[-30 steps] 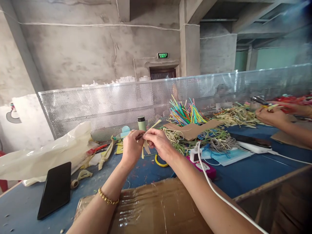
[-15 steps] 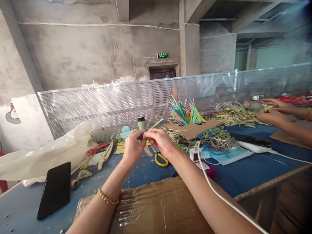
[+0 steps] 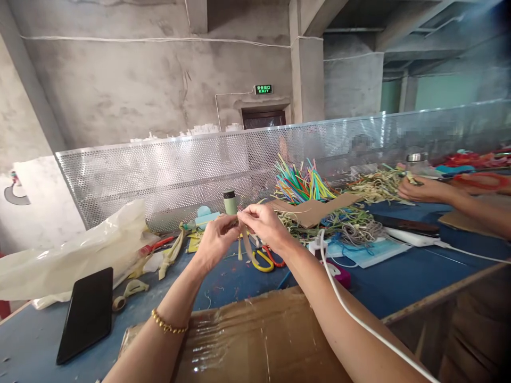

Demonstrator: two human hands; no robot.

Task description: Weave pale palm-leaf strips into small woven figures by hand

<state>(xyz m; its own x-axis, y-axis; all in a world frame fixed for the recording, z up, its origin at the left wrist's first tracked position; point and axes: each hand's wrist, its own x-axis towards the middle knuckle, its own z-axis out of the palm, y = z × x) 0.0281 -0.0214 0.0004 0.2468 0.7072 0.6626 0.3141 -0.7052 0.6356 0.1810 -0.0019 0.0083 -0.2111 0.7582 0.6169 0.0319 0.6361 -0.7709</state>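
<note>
My left hand (image 3: 217, 236) and my right hand (image 3: 263, 226) meet fingertip to fingertip above the blue table, both closed in a pinch. A thin tan strip (image 3: 246, 243) hangs from between the fingers, by my right hand. Beside it a narrow pale yellow-green piece (image 3: 240, 250) dangles under my left fingers. What exactly the fingertips grip is partly hidden. Just below and right of the hands lie scissors (image 3: 264, 261) with one yellow and one red-orange handle loop. A flattened brown cardboard sheet (image 3: 247, 335) lies under my forearms.
A black phone (image 3: 85, 308) and a small tape roll (image 3: 118, 303) lie at left, near plastic sheeting (image 3: 80, 250). Behind stand a green bottle (image 3: 230, 202) and colourful stems (image 3: 303, 183). At right are a white cable (image 3: 343, 298), a face mask (image 3: 371, 252) and a co-worker's hand (image 3: 425, 190).
My right hand has shifted slightly left and up, and more of the hanging strip shows. The red-orange scissor loop has come into sight. The co-worker's hand has moved left.
</note>
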